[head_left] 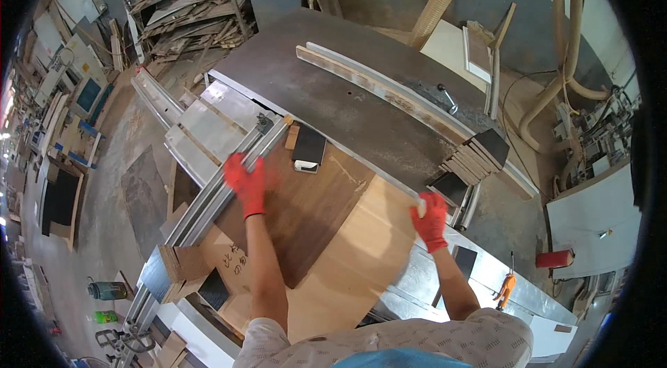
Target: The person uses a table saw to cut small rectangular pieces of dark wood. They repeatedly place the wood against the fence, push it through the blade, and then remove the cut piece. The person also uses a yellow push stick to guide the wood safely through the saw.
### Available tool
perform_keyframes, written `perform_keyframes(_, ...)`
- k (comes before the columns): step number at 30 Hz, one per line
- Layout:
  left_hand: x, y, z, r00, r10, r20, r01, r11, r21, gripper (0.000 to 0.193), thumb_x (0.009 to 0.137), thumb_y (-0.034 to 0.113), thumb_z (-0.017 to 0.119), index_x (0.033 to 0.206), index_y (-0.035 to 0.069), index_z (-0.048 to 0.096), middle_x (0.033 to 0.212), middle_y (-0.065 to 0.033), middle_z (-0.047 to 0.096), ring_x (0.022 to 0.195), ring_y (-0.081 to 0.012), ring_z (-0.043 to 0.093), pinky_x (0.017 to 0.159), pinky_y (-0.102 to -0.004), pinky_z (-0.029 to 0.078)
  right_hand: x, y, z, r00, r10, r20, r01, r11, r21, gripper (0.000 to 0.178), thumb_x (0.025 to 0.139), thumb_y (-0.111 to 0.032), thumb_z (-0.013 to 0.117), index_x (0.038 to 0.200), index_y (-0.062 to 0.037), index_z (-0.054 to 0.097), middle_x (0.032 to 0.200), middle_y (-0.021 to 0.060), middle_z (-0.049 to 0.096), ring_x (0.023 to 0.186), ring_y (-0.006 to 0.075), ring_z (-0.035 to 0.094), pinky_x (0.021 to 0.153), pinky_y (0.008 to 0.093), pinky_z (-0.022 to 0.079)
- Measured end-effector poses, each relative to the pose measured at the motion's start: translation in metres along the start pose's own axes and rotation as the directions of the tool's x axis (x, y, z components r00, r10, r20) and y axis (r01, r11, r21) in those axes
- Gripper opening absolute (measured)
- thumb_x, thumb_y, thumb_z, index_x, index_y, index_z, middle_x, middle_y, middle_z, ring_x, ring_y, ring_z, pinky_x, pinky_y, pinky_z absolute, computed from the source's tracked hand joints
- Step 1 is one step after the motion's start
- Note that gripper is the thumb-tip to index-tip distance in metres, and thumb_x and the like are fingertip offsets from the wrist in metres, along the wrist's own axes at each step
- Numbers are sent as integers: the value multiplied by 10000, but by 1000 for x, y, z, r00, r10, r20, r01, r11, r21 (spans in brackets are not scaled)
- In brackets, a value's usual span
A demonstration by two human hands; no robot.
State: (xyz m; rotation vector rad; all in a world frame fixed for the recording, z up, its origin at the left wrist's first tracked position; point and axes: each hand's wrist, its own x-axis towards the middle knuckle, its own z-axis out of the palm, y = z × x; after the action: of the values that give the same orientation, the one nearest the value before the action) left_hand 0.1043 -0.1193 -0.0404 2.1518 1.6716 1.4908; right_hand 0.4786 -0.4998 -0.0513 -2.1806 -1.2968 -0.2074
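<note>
My left hand (246,180), in a red glove, is over the aluminium rail (208,194) at the left edge of a brown wooden board (306,215); its fingers look apart, partly smeared by motion. My right hand (429,222), also red-gloved, is at the right corner of a pale wooden panel (372,243), its fingers curled. A small pale bit shows at its fingertips; what it is I cannot make out. Between the hands, farther off, a small black block with a white end (308,149) lies on the brown board beside a light wood piece (292,137).
Beyond lies a dark machine table (299,42) with a long fence (389,87). A stack of small boards (472,160) stands by the fence's right end. Stacked blocks (184,267) sit at left near. An orange-handled tool (506,290) lies at right near; a scrap rack (187,7) stands behind.
</note>
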Motion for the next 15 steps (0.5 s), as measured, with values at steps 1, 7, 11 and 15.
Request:
perform_keyframes(1,7,-16,-22,990,-125,61,118,988,102,504,764,316,874,1149,71,661,1207,-178,674,1190,-427,593,982,-561,464,-3,-20,10,997,-28,67,21,994,103,498,776,-245,841,1218,-97,667,1266,181,654,1198,394,597,1017,518,481)
perform_keyframes(7,-9,-121,-95,970,-231,73,146,797,586,507,881,561,740,1100,107,687,1105,-129,710,1163,-389,616,1144,-641,317,32,-161,91,928,-302,216,207,903,376,703,860,-411,795,1452,-107,570,1481,203,555,1364,402,517,1114,539,403)
perform_keyframes(11,-2,-131,-101,961,-242,134,107,773,626,515,888,586,712,1081,109,690,1116,-147,716,1168,-394,627,1132,-645,334,61,-218,139,969,-176,172,127,956,265,895,834,-562,792,1562,-139,487,1590,202,457,1463,409,405,1165,606,288)
perform_keyframes(15,2,-124,-98,941,-304,151,143,759,636,549,879,608,699,1093,102,698,1175,-167,722,1189,-391,633,1148,-631,326,76,-233,158,978,-100,185,74,987,145,909,817,-613,783,1554,-159,507,1579,157,477,1456,385,398,1167,600,272)
